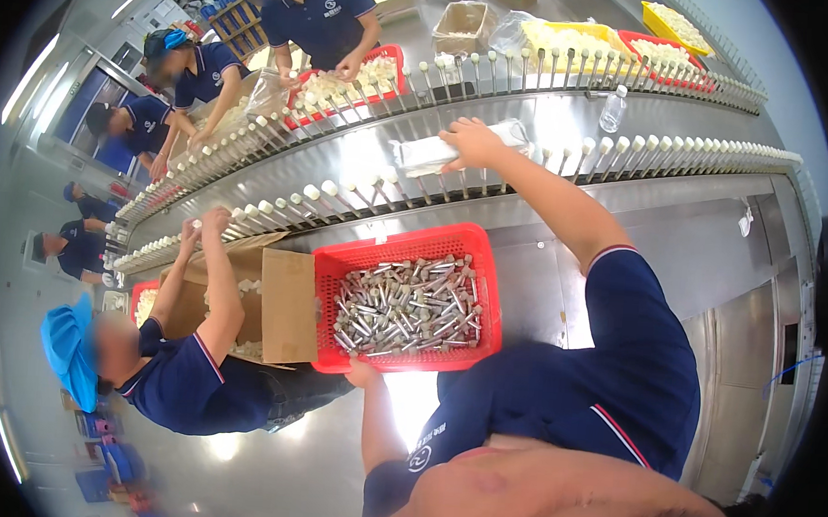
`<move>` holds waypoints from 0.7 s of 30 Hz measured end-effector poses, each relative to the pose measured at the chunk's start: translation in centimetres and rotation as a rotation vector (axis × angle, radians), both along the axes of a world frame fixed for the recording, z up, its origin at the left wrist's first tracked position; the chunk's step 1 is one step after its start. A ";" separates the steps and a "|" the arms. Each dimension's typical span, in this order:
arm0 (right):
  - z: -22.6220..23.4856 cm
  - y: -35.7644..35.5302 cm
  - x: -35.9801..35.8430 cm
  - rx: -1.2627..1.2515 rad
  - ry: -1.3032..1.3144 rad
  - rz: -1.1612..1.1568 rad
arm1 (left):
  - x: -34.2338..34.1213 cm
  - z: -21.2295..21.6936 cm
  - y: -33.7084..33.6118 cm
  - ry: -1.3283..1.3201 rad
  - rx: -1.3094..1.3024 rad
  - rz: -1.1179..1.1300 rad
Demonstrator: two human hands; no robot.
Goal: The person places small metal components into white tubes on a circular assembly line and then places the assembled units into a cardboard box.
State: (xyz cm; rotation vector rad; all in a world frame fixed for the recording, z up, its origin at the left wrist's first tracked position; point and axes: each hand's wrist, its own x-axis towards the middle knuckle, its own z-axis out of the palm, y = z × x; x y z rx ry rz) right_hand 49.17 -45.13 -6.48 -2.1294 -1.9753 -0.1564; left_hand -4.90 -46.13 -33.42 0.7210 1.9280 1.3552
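Note:
My right hand (475, 145) reaches over a row of upright metal rods and lies on a white soft packet (511, 134) on the steel table. Its fingers are spread across the packet. Close to my body, my left hand (361, 373) grips the near left corner of a red plastic basket (398, 360). Inside the basket is a heap of short metal pieces (407, 303) with thicker, dull heads. White or cream caps (312, 192) top most of the rods; several rods near my right arm are partly hidden by it.
To the left, a co-worker (171, 357) in a blue cap handles capped rods beside an open cardboard box (288, 308). More people stand across the table. A clear bottle (614, 110) stands between rod rows; a yellow tray (579, 41) and red basket (380, 70) hold pale pieces.

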 end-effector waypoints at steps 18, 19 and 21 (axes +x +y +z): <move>3.4 0.3 1.5 0.132 0.044 0.036 | 0.5 2.6 -0.5 0.211 -0.174 -0.103; 2.2 0.5 1.4 0.137 0.046 0.033 | 0.8 2.8 -0.5 0.214 -0.170 -0.105; 0.0 0.8 0.5 0.060 -0.029 0.050 | 0.8 2.7 -0.4 0.189 -0.196 -0.079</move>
